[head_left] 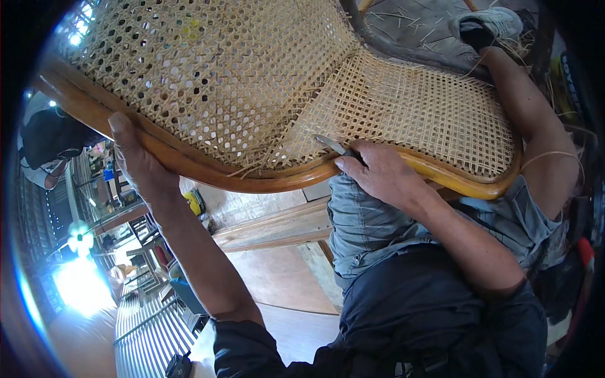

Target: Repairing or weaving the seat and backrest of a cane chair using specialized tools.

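Observation:
A curved brown wooden chair frame (252, 183) with woven cane webbing (220, 82) lies tilted across my lap. My left hand (142, 157) grips the frame's edge at the left, its thumb up along the wood and its other fingers hidden behind. In my right hand (387, 173) is a small knife (329, 143), its short blade pointing up and left over the cane. That hand rests at the rim of the frame. Loose cane ends (252, 167) stick out along the edge between my two hands.
Cane scraps (416, 22) litter the floor beyond the chair, near a light shoe (498, 24). Wooden boards (271, 230) lie below the frame. At the far left another person (50, 142) is partly visible. A fan (80, 238) stands near a bright opening.

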{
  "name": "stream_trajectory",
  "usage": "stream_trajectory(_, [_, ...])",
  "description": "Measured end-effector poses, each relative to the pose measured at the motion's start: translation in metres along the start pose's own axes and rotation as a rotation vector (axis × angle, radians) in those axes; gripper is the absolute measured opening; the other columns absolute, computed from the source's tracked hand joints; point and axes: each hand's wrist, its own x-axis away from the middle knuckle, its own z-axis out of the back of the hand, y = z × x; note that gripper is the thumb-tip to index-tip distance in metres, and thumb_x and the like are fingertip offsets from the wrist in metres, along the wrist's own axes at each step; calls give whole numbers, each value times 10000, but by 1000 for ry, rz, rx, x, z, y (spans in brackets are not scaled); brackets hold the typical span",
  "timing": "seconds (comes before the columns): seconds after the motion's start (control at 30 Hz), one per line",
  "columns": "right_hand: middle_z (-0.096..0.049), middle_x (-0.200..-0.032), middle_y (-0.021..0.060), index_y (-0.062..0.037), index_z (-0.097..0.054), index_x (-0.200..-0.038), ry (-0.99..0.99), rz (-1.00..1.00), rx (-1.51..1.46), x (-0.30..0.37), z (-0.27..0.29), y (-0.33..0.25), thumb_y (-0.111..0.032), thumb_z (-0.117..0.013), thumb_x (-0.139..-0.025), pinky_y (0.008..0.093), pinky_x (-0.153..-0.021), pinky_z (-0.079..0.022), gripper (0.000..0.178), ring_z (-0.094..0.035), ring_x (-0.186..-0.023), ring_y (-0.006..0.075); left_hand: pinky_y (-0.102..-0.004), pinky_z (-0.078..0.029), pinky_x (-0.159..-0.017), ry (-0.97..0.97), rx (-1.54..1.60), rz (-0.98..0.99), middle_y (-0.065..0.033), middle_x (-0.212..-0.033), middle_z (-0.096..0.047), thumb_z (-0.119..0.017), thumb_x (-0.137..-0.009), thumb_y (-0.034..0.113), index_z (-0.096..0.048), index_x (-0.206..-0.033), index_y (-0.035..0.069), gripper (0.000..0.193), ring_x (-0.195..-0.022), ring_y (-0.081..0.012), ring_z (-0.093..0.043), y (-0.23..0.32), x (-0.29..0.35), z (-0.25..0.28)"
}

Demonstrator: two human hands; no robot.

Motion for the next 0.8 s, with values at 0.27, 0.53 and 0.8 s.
stream_trajectory(0.27, [-583, -748, 252, 53, -569, -846, 153, 2, 20, 4, -10, 3, -299, -519, -880, 417, -655, -441, 357, -571, -690, 379, -326, -414, -946, -117, 82, 71, -84, -1123, -547, -529, -890, 414, -414, -1260, 25, 549, -1030, -189, -536, 2, 6, -1])
stream_trajectory(0.53, [-565, -713, 271, 61, -571, -800, 108, -60, -6, -5, -13, -17, -295, -504, -888, 423, -644, -432, 373, -562, -669, 385, -325, -418, -946, -113, 56, 23, -100, -1154, -535, -540, -879, 414, -396, -1273, 8, 584, -1048, -201, -535, -2, 9, -5])
stream_trajectory(0.8, [-571, -696, 245, 52, -573, -806, 132, -135, -14, 0, -2, -18, -325, -500, -889, 417, -623, -428, 393, -553, -638, 362, -323, -428, -933, -85, 100, 20, -116, -1143, -536, -541, -875, 416, -378, -1280, -8, 608, -1043, -210, -539, -2, 7, -2])
